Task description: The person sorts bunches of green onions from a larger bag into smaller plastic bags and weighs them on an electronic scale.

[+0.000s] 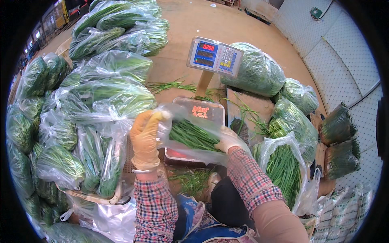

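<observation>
Long green leafy stalks (193, 136), which look like garlic chives, lie in a clear plastic bag (209, 124) above the pan of a digital weighing scale (199, 111). My left hand (146, 138), in a yellowish glove, grips the gathered plastic at the bag's left end. At the right end my right hand (228, 140), in a pale glove, reaches inside the bag and holds the stalks. Behind the pan, the scale's display (215, 56) stands on a post with lit red digits. Whether the bag touches the pan cannot be told.
Filled bags of greens (115, 94) are piled at the left, some in a plastic crate (91, 196). An open bag of stalks (284, 173) stands at the right, with large filled bags (255, 71) behind it. Loose stalks (191, 182) lie on the floor by my feet.
</observation>
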`<state>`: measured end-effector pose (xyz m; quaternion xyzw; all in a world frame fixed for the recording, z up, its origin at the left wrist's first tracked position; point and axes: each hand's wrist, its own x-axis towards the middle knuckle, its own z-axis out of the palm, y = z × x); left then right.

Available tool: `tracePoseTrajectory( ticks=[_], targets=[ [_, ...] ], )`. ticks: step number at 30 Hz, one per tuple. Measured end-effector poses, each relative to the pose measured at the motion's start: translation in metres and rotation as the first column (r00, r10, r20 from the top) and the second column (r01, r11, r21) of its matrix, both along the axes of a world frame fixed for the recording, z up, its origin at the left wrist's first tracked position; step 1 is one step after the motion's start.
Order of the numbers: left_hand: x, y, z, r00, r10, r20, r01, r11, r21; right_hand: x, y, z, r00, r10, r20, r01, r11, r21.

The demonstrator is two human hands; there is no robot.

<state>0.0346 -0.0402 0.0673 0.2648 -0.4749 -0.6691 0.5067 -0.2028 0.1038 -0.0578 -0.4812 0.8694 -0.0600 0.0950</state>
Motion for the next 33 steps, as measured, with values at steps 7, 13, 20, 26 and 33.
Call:
tracePoseTrajectory(
  ticks=[7, 13, 20, 26, 33],
  targets=[
    [0.006, 0.002, -0.007, 0.756, 0.481, 0.445, -0.068, 0.733, -0.676, 0.051, 0.040, 0.083, 0.940, 0.236, 0.246, -0.111, 0.894, -0.435],
    [-0.005, 0.016, 0.001, 0.662, 0.634, 0.401, -0.083, 0.593, -0.801, 0.042, 0.076, 0.096, 0.998, -0.048, -0.048, -0.006, 0.647, -0.762],
    [-0.002, 0.013, -0.015, 0.970, 0.016, 0.242, 0.059, 0.953, -0.298, 0.022, 0.037, 0.072, 0.930, -0.114, -0.348, -0.063, 0.886, -0.459],
    [0.012, 0.017, 0.022, 0.734, -0.278, -0.620, 0.391, 0.919, 0.051, -0.068, 0.143, 0.052, 0.929, -0.344, -0.134, 0.357, 0.929, 0.094],
    [0.017, 0.009, 0.004, 0.848, -0.220, -0.483, 0.300, 0.949, 0.094, -0.076, 0.219, 0.134, 0.737, -0.261, 0.623, 0.479, 0.853, -0.208]
  ],
)
